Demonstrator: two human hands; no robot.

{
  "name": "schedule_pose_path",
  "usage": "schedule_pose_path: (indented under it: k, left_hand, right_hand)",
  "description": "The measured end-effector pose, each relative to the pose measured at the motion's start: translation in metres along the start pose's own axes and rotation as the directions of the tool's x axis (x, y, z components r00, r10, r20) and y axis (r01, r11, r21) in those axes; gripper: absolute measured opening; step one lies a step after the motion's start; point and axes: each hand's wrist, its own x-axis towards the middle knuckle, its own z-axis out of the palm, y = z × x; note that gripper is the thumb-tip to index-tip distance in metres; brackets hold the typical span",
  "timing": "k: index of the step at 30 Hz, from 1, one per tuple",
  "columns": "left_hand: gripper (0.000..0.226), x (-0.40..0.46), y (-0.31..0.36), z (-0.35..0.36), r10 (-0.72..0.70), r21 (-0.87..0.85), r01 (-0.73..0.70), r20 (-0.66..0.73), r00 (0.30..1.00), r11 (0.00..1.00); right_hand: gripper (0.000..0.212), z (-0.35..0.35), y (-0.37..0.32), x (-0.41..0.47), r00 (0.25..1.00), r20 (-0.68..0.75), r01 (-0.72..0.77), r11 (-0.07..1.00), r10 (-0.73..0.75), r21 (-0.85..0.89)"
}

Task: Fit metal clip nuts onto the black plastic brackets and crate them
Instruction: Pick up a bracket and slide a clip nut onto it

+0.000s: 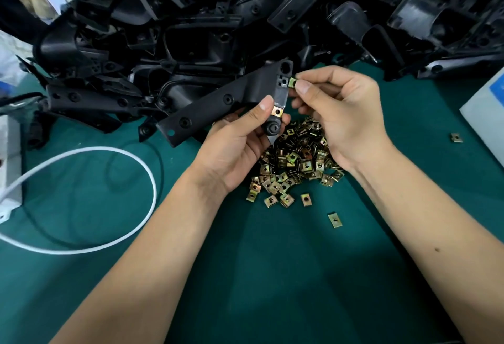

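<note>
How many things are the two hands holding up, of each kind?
Bracket: 1, in the left hand.
Nuts: 2, a fitted nut on the bracket and a pinched nut in the right hand.
Total: 3.

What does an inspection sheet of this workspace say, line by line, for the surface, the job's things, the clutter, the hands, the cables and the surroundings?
Surface: green mat, loose clip nuts lying on it.
Job's things: held bracket has one fitted clip nut; a second clip nut is at its upper tab; clip nut pile under the hands; bracket heap behind.
Clutter: stray clip nut far right.
Hands: left hand grips the bracket; right hand pinches the second clip nut.
Cables: white cable loops at left, beside a darker cable.
Surroundings: white box at right edge; crate not seen.
</note>
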Motion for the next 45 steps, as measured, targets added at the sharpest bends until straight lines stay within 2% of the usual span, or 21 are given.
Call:
schedule_pose_path:
  k: [4, 16, 22, 26, 31, 35, 39, 42, 45]
  left_hand:
    - [0.044, 0.000, 0.001, 0.001, -0.006, -0.010, 0.006, -0.003, 1.000, 1.000]
    - [0.019, -0.001, 0.004, -0.003, -0.070, 0.019, 0.069, 0.017, 0.997, 0.997]
    - [0.026, -0.003, 0.006, 0.001, -0.121, 0.004, 0.122, -0.035, 0.992, 0.993]
    - [0.021, -0.006, 0.008, 0.001, -0.146, -0.014, 0.146, -0.018, 0.989, 0.989]
    - [0.029, -0.005, 0.005, 0.004, -0.100, -0.019, 0.099, -0.037, 0.994, 0.995]
    - [0.038, -0.003, 0.005, 0.003, -0.109, 0.030, 0.110, -0.047, 0.993, 0.993]
    - [0.038, -0.002, 0.005, 0.003, -0.095, 0.095, 0.100, -0.053, 0.994, 0.990]
    - [0.026, -0.003, 0.002, 0.003, -0.021, 0.137, 0.034, -0.091, 0.996, 0.990]
    - [0.016, -0.003, -0.004, 0.006, 0.060, 0.293, 0.001, -0.200, 0.978, 0.956]
  right_hand:
    - [0.008, 0.001, 0.002, -0.001, 1.000, 0.000, -0.021, 0.999, 0.021, 0.024]
    - [0.011, -0.001, -0.002, -0.001, 0.998, 0.045, -0.041, 0.997, 0.038, 0.060]
    - [0.016, -0.002, -0.004, -0.001, 0.994, 0.081, -0.084, 0.990, 0.075, 0.114]
    - [0.019, -0.001, -0.006, -0.002, 0.990, 0.098, -0.115, 0.984, 0.102, 0.133]
    - [0.025, 0.000, -0.005, -0.003, 0.995, 0.079, -0.075, 0.993, 0.068, 0.096]
    - [0.044, -0.004, -0.007, -0.003, 0.994, 0.111, -0.001, 0.999, 0.007, -0.054]
    - [0.050, -0.008, -0.006, 0.001, 0.990, 0.138, 0.047, 0.987, -0.025, -0.155]
    - [0.042, -0.003, -0.003, 0.002, 0.995, 0.088, -0.023, 0.988, 0.037, -0.150]
    - [0.014, 0.008, 0.003, 0.002, 0.995, -0.019, -0.102, 0.990, 0.100, -0.099]
